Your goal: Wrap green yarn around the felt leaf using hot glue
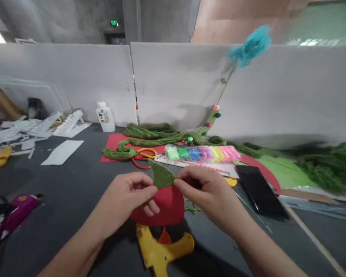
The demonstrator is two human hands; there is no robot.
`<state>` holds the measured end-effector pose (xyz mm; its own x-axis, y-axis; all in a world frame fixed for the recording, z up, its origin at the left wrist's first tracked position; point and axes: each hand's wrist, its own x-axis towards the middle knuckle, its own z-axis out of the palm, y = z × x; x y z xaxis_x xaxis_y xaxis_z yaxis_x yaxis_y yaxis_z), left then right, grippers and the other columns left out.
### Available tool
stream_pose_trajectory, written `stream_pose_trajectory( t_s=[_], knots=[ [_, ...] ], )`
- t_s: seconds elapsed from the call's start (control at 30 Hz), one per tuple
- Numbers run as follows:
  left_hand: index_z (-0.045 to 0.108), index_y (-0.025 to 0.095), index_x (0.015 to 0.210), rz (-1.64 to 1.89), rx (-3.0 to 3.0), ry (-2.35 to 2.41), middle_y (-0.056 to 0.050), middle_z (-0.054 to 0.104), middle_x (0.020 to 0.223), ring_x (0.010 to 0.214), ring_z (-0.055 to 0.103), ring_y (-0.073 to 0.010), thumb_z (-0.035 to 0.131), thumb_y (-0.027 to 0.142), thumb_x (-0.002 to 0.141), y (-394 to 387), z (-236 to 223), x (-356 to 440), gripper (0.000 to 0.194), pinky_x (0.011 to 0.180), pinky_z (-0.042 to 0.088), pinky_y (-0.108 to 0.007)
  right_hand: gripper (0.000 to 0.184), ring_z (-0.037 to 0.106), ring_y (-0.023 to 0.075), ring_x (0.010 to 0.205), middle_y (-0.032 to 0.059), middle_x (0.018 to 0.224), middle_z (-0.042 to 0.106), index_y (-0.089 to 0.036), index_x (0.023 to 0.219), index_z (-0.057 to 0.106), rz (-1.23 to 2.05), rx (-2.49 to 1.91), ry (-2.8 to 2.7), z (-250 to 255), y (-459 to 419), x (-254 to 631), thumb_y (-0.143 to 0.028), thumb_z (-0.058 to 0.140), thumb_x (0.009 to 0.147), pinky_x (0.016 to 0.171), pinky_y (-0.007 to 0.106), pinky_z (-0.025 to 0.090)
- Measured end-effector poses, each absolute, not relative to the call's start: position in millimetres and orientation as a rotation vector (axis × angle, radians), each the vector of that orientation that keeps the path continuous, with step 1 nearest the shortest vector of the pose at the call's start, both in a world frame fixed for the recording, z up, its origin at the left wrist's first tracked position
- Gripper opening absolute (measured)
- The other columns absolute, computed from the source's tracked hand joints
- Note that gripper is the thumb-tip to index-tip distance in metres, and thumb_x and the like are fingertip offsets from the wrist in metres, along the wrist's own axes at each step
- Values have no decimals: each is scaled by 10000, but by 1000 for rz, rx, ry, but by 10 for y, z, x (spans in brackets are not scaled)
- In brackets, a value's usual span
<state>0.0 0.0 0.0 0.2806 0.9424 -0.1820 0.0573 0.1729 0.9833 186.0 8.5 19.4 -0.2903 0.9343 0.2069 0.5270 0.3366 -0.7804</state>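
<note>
Between my two hands is a green leaf-shaped piece (162, 175) with a pointed top and a fuzzy, yarn-like surface. My left hand (132, 196) pinches its lower left edge between thumb and forefinger, the other fingers curled below. At its right corner, the thumb and forefinger of my right hand (207, 188) are closed on it. Right behind and below the leaf shows a rounded red sheet (170, 207), partly covered by my left fingers. Nearer to me lies a yellow tool (161, 250) with an orange trigger, which looks like a glue gun.
Green yarn (161, 138) lies over red paper (115, 140) at the back. Right of it are a pack of coloured clay (202, 153) and a black phone (261, 190). A white bottle (105, 117) stands by the partition; a magenta tool (20, 211) lies left.
</note>
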Motion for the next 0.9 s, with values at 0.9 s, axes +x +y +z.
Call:
stream_pose_trajectory(
  t_s=[0.9],
  knots=[
    [581,154,718,1470,1275,1313,2,668,562,560,679,-160,621,280,745,285,-280,-96,135,569,555,-241,19,538,195,702,34,816,624,-176,789,592,-48,-1153,-2829,-280,-385,1669,-174,598,771,584,307,409]
  ],
)
